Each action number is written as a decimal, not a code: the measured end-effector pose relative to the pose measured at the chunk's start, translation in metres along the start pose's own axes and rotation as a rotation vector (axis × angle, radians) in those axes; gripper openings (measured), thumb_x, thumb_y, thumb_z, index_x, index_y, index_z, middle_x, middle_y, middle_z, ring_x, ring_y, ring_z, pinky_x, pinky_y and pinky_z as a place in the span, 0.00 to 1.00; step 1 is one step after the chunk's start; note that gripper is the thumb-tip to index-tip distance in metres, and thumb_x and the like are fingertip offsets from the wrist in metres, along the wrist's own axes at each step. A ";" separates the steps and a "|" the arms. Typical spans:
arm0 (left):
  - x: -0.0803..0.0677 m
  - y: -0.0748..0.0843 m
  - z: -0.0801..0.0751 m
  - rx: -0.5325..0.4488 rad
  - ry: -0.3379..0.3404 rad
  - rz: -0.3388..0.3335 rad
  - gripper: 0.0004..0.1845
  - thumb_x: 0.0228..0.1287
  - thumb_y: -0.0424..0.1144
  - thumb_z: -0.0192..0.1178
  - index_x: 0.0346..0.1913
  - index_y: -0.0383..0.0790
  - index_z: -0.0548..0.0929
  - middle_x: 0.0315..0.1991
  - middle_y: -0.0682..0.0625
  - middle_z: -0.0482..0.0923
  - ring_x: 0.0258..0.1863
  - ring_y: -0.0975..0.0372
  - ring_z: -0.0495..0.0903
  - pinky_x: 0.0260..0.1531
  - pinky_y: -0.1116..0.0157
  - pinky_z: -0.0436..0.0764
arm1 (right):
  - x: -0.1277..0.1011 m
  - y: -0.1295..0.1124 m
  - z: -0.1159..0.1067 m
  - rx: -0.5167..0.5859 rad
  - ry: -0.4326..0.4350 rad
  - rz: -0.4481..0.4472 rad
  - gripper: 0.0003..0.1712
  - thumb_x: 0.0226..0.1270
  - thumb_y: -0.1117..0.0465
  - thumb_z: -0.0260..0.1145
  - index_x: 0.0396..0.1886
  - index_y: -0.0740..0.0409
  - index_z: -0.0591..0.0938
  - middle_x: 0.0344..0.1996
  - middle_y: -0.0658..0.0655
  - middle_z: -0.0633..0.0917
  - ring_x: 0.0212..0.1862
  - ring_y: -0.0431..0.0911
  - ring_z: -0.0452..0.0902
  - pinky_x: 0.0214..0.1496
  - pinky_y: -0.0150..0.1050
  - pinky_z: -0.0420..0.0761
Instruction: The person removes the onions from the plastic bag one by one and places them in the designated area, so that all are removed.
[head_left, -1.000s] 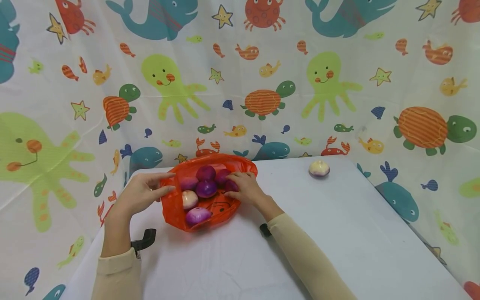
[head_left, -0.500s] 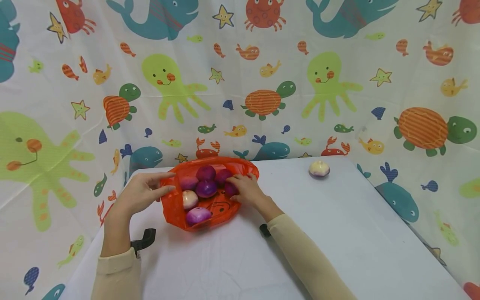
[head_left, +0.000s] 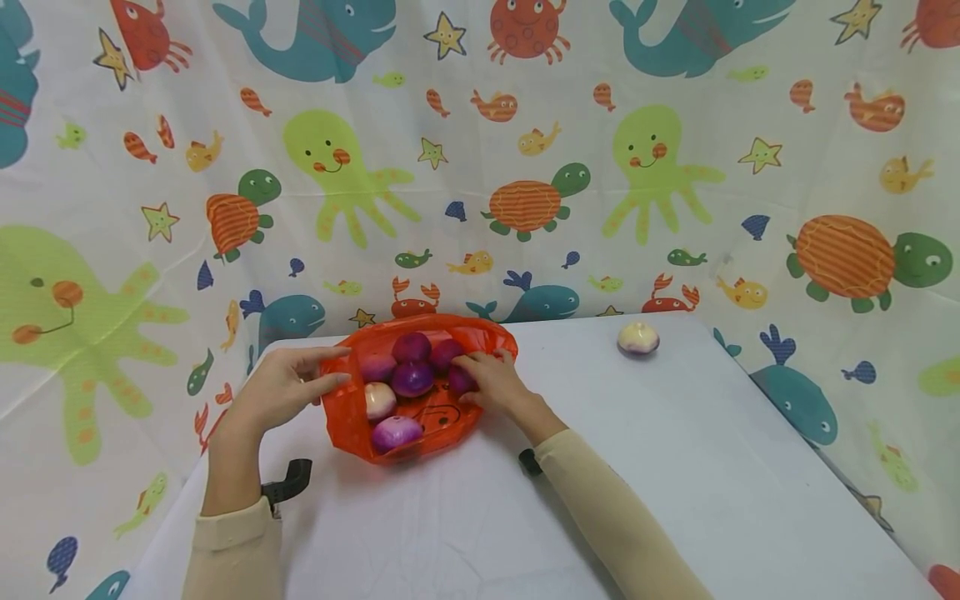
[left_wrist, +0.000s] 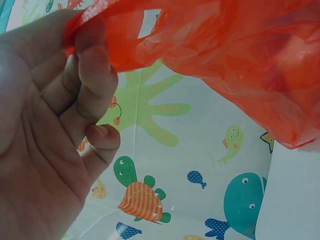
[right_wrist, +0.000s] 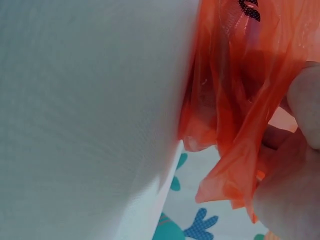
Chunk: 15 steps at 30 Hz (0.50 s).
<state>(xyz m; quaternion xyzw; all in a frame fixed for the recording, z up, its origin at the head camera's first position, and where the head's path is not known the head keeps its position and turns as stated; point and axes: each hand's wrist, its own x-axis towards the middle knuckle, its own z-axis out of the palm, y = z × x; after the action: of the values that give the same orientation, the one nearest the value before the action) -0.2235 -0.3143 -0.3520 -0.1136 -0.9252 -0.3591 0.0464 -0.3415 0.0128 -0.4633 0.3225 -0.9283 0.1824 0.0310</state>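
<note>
Toward the left edge of the white table (head_left: 465,525), a beige sleeve (head_left: 236,550) ends just below a black wrist device (head_left: 288,482). Above these, the left hand (head_left: 273,392) is bent, thumb and index finger apart at their bases; in the left wrist view, its curled fingers pinch the edge of a red plastic bag (head_left: 348,425).

The bag lies on its side near the table's far left corner, close to the far edge, its mouth spread toward the near edge. Inside, at the left, are a pale onion (head_left: 381,400) and, just nearer the front, a purple-and-white onion (head_left: 397,433). Darker purple onions (head_left: 412,379) are bunched behind and to the right, touching one another. A black curved print (head_left: 438,414) shows on the bag's bare inner surface.

At the bag's right side, the right hand (head_left: 493,382) is partly closed, fingers bent over the bag's side, with a fold of it gathered there. Its fingertips lie around the rightmost purple onion; I cannot tell whether they grip that too.

Farther right, well apart from the bag, a loose onion (head_left: 638,340), cream on top, sits near the table's far right corner.
</note>
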 end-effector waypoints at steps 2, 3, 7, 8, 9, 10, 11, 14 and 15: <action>0.000 0.000 0.000 0.001 0.001 -0.001 0.28 0.70 0.52 0.69 0.67 0.42 0.82 0.28 0.49 0.84 0.31 0.54 0.83 0.32 0.63 0.85 | 0.000 0.000 0.000 -0.005 0.015 -0.012 0.40 0.64 0.50 0.77 0.74 0.46 0.73 0.69 0.57 0.78 0.73 0.54 0.71 0.79 0.65 0.53; 0.000 0.000 0.000 0.000 0.001 -0.002 0.28 0.70 0.52 0.69 0.67 0.42 0.82 0.28 0.49 0.85 0.31 0.54 0.83 0.32 0.63 0.85 | 0.000 0.000 -0.001 -0.010 0.026 -0.019 0.40 0.64 0.49 0.77 0.74 0.46 0.73 0.69 0.57 0.78 0.72 0.54 0.72 0.79 0.64 0.54; 0.000 0.000 0.000 -0.001 -0.001 -0.005 0.28 0.70 0.52 0.68 0.67 0.42 0.82 0.29 0.49 0.85 0.31 0.54 0.83 0.32 0.63 0.85 | -0.001 0.000 -0.003 -0.003 0.102 -0.051 0.40 0.64 0.46 0.76 0.73 0.46 0.73 0.67 0.55 0.80 0.71 0.53 0.73 0.77 0.62 0.57; 0.000 0.000 0.000 -0.001 -0.002 -0.004 0.28 0.70 0.52 0.68 0.67 0.42 0.82 0.28 0.49 0.85 0.31 0.54 0.83 0.32 0.63 0.85 | -0.001 -0.001 -0.004 0.006 0.125 -0.059 0.40 0.64 0.46 0.77 0.73 0.46 0.73 0.67 0.55 0.80 0.71 0.52 0.73 0.76 0.62 0.58; 0.000 0.000 0.000 0.000 -0.002 -0.003 0.28 0.70 0.53 0.68 0.67 0.42 0.82 0.28 0.49 0.85 0.31 0.54 0.83 0.32 0.63 0.85 | -0.002 -0.001 -0.005 0.023 0.149 -0.069 0.40 0.64 0.47 0.77 0.73 0.47 0.73 0.67 0.54 0.80 0.71 0.52 0.72 0.75 0.61 0.58; 0.000 0.000 0.000 0.002 -0.002 -0.002 0.28 0.70 0.53 0.68 0.67 0.43 0.82 0.28 0.49 0.84 0.31 0.54 0.83 0.32 0.62 0.85 | -0.002 -0.001 -0.006 0.041 0.177 -0.082 0.40 0.63 0.47 0.77 0.73 0.47 0.73 0.67 0.54 0.80 0.71 0.52 0.72 0.75 0.61 0.59; 0.000 0.000 0.000 0.002 -0.001 0.000 0.28 0.70 0.53 0.68 0.67 0.43 0.83 0.27 0.49 0.84 0.31 0.54 0.83 0.32 0.62 0.85 | -0.003 -0.002 -0.007 0.053 0.203 -0.094 0.40 0.63 0.48 0.78 0.72 0.47 0.73 0.66 0.53 0.80 0.71 0.51 0.72 0.74 0.60 0.60; 0.000 0.000 0.000 0.001 0.000 0.005 0.28 0.70 0.53 0.68 0.67 0.43 0.83 0.27 0.49 0.84 0.31 0.54 0.83 0.32 0.62 0.85 | -0.004 -0.002 -0.011 0.087 0.280 -0.131 0.39 0.63 0.49 0.78 0.71 0.48 0.74 0.66 0.53 0.80 0.71 0.51 0.71 0.72 0.58 0.61; 0.000 0.000 0.000 0.001 0.000 0.005 0.28 0.70 0.53 0.68 0.67 0.43 0.83 0.28 0.49 0.84 0.31 0.54 0.83 0.32 0.62 0.85 | -0.005 -0.003 -0.013 0.101 0.307 -0.143 0.38 0.63 0.50 0.78 0.71 0.49 0.75 0.66 0.53 0.80 0.71 0.51 0.71 0.72 0.58 0.62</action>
<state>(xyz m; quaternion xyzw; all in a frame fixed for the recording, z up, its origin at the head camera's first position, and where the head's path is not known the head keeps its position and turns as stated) -0.2236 -0.3144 -0.3520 -0.1157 -0.9251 -0.3587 0.0472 -0.3370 0.0184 -0.4511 0.3572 -0.8770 0.2733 0.1692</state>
